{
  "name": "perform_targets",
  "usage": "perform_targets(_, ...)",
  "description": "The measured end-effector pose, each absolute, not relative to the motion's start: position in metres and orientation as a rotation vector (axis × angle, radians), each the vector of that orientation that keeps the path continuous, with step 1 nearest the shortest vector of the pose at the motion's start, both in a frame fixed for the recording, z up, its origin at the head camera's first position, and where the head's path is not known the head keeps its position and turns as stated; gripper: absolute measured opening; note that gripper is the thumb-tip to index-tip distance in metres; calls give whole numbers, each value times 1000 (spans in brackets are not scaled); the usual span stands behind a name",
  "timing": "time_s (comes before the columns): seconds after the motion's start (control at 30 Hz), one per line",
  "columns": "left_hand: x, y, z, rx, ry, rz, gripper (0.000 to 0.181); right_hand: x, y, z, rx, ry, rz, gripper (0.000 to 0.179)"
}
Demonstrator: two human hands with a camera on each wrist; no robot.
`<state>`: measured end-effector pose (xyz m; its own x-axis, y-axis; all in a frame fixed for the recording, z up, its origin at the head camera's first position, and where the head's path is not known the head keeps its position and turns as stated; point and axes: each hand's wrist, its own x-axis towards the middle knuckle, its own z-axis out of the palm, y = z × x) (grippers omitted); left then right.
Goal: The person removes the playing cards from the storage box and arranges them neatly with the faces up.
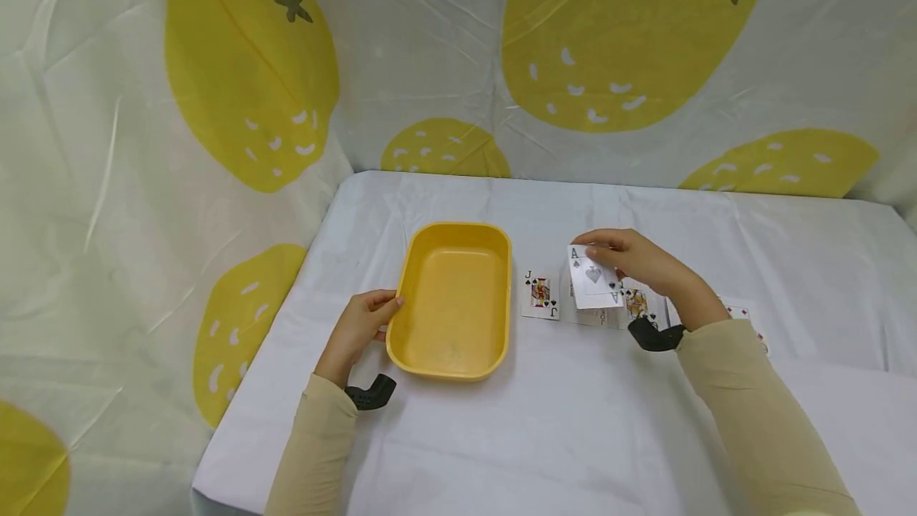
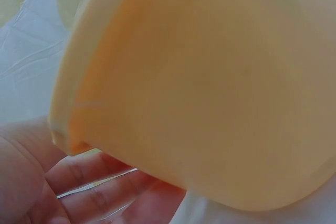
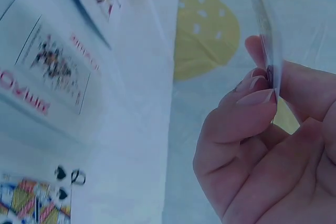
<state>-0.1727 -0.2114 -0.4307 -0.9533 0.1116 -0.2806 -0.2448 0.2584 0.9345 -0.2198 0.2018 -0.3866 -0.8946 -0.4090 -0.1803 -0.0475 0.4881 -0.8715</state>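
My right hand [image 1: 637, 257] pinches an ace of spades playing card [image 1: 593, 277] between thumb and fingers, raised above the row of cards. In the right wrist view the card [image 3: 265, 30] shows edge-on. Under it lies a joker card [image 3: 55, 72], between a jack of spades [image 1: 540, 295] and a queen of spades [image 1: 636, 301]. My left hand [image 1: 360, 326] grips the left rim of a yellow plastic tray [image 1: 396, 325], whose inside shows nothing lying in it. In the left wrist view, fingers [image 2: 100, 192] reach beneath the tray's edge.
Another card [image 1: 738, 312] lies farther right, partly hidden by the right forearm. White cloth [image 1: 501, 436] covers the table, and a lemon-print curtain [image 1: 430, 46] hangs behind it and along the left side. Each wrist wears a black device [image 1: 371, 392].
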Motion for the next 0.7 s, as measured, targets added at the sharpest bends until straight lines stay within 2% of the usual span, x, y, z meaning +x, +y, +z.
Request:
perform_targets(0.23,-172,-212,-433,-119,2245,1761,36,-200,260,-394,-219,2437,-1341,39)
perform_targets(0.7,-170,-214,-431,-107,2250,1762,36,-151,400,-424,46,2642,-1183,32)
